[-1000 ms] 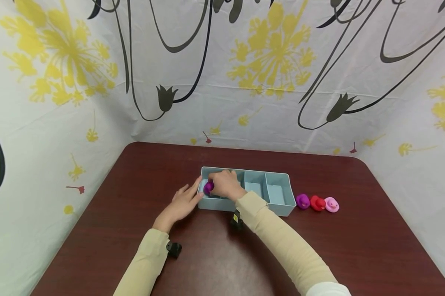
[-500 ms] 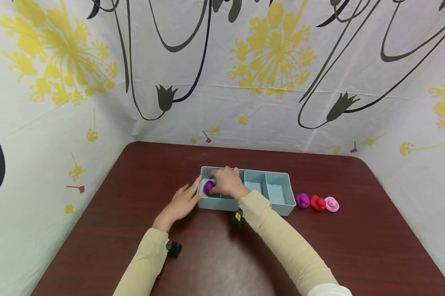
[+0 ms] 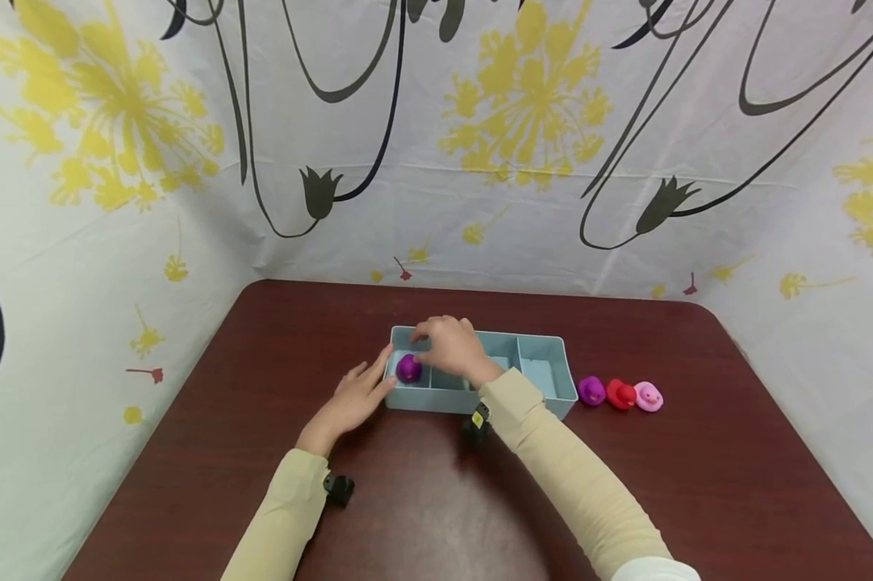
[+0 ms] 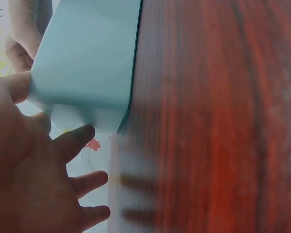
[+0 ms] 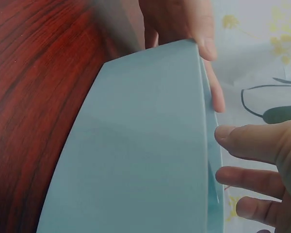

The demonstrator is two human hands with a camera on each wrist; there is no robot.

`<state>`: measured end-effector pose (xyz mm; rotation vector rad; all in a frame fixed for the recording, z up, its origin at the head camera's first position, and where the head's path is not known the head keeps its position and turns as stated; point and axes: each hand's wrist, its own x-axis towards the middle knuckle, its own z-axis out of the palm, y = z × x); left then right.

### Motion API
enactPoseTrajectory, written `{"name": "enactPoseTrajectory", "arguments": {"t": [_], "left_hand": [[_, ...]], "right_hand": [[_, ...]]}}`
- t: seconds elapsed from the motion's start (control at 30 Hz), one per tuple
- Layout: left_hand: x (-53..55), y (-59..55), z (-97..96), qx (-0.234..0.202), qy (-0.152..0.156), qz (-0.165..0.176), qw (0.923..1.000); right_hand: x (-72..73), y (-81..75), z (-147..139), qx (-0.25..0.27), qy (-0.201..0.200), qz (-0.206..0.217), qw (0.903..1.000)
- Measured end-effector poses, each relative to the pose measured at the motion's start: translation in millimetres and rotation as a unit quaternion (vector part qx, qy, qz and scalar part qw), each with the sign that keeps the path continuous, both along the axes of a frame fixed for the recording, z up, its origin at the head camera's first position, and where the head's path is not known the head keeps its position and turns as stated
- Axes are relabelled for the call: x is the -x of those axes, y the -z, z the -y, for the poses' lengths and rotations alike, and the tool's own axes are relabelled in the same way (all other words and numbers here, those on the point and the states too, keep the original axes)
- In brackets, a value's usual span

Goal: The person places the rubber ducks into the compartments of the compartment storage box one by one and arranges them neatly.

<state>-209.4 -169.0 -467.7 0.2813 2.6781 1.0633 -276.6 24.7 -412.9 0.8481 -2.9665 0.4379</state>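
A light blue divided box stands on the dark red table. In its leftmost compartment sits a purple rubber duck. My left hand rests against the box's left end, its fingers fairly straight and thumb at the near corner; the left wrist view shows this hand with fingers spread. Just right of the duck, my right hand hovers over the box, thumb and fingers apart and holding nothing. The right wrist view has its fingers beside the box's upper edge. The duck is hidden in both wrist views.
Right of the box, a second purple duck, a red duck and a pink duck stand in a row. The patterned cloth hangs behind the table's far edge. A small black camera sits on each wrist.
My right hand has let go of the purple duck, risen slightly and moved right, away from it. The duck stays in the left compartment. My left hand keeps its place at the box.
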Motion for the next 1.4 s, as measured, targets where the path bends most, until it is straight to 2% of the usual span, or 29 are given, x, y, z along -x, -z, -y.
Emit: {"name": "enactPoseTrajectory", "arguments": {"t": [0.17,0.37,0.67,0.93,1.4], "left_hand": [[1.5,0.1,0.2,0.004,-0.003,-0.004,1.0000],[1.0,0.6,0.9,0.001,-0.009,0.004,1.0000],[-0.3,1.8,1.0,-0.003,-0.002,-0.009,0.9999],[1.1,3.5,0.8,-0.006,-0.007,0.000,1.0000],[-0.1,1.6,0.3,-0.010,-0.009,0.009,0.9999]], "right_hand": [[-0.5,-4.2,-8,0.024,-0.006,-0.001,0.9997],[-1.9,-11.5,-23,0.033,0.012,0.001,0.9994],[-1.7,-18.2,-50,0.046,0.035,0.013,0.9982],[-3.7,-22.4,-70,0.053,0.043,0.014,0.9976],[-10.1,-18.3,-99,0.089,0.069,0.046,0.9926]]}}
